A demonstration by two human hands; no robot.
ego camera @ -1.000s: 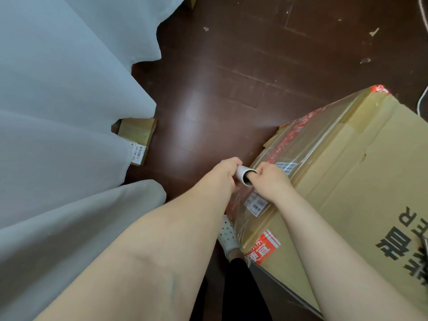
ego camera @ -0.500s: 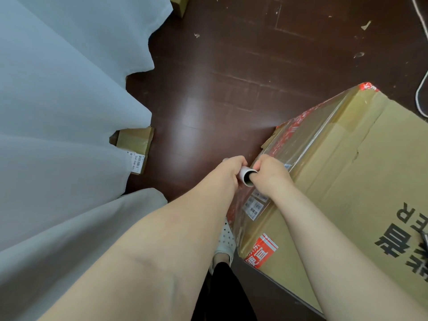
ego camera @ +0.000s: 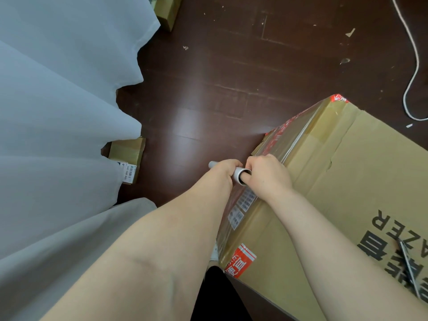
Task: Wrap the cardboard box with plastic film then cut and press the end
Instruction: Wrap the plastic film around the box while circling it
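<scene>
Head view: large brown cardboard box [ego camera: 347, 193] with black print stands on the dark wooden floor [ego camera: 220, 89], filling the right of the frame. Clear plastic film [ego camera: 289, 140] lies taut over the box's left side face, covering red tape and barcode labels. A pale grey tubular film roll [ego camera: 238, 175] is held just beside the box's upper left edge. The left hand [ego camera: 222, 170] has its fingers curled round the tube's middle. The right hand [ego camera: 266, 177] grips the tube's near end, fingers curled, one digit inside the open bore. A slender metallic tool [ego camera: 410, 269] lies on the box top. A white curtain [ego camera: 58, 112] hangs at left, over a small cardboard carton [ego camera: 127, 156]. A white cord [ego camera: 414, 66] lies on the floor at upper right.
</scene>
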